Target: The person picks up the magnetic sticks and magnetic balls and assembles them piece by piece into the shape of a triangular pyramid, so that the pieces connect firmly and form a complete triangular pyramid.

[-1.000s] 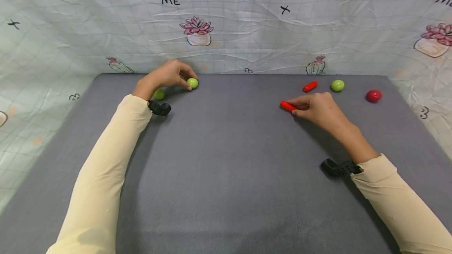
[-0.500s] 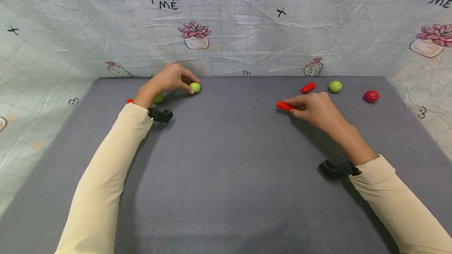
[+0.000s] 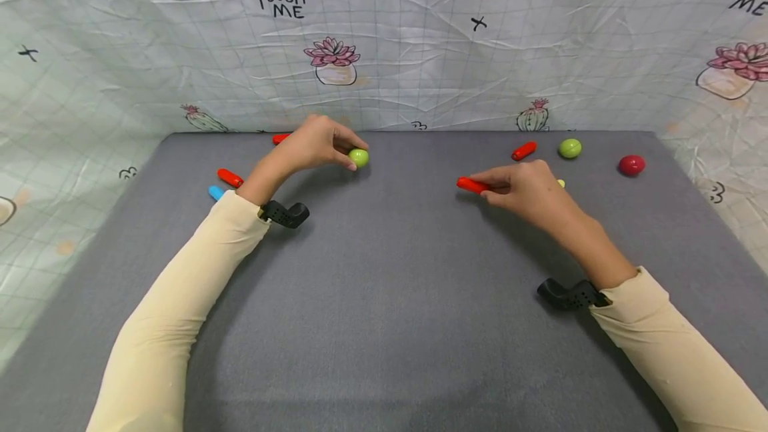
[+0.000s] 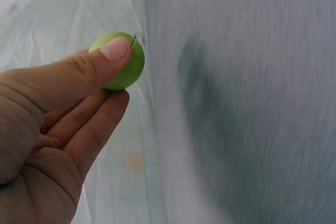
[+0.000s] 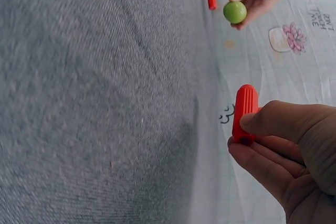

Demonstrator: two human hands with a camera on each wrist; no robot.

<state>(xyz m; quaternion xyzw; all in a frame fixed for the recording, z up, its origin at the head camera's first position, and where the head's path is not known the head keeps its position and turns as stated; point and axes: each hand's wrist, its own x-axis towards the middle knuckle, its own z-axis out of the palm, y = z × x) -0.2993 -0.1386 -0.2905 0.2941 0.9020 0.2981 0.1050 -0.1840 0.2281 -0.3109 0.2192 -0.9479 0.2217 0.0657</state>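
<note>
My left hand [image 3: 321, 145] pinches a small, smooth green ball [image 3: 359, 158] between thumb and fingertips above the grey table. In the left wrist view, the thumb lies across the front of this green ball [image 4: 126, 69], which has a thin dark mark near its top. On the right, my right hand [image 3: 531, 192] holds a short red plastic stick [image 3: 470, 185]. Seen in the right wrist view, that red stick [image 5: 247, 100] is ribbed lengthwise, has a rounded tip, and is pinched near its lower end. Both things stand apart, with the table's middle between them.
Behind my left arm lie two red sticks [image 3: 230, 178] and a partly hidden blue piece [image 3: 215, 192]. At the back right are another red stick [image 3: 524, 151], a green ball [image 3: 570, 148] and a dark red oval thing [image 3: 631, 165]. A printed cloth [image 3: 408, 52] closes off the table's back.
My left hand has carried the green ball rightward and slightly nearer, uncovering red sticks and a blue piece. The right hand has shifted a little left with its red stick.
</note>
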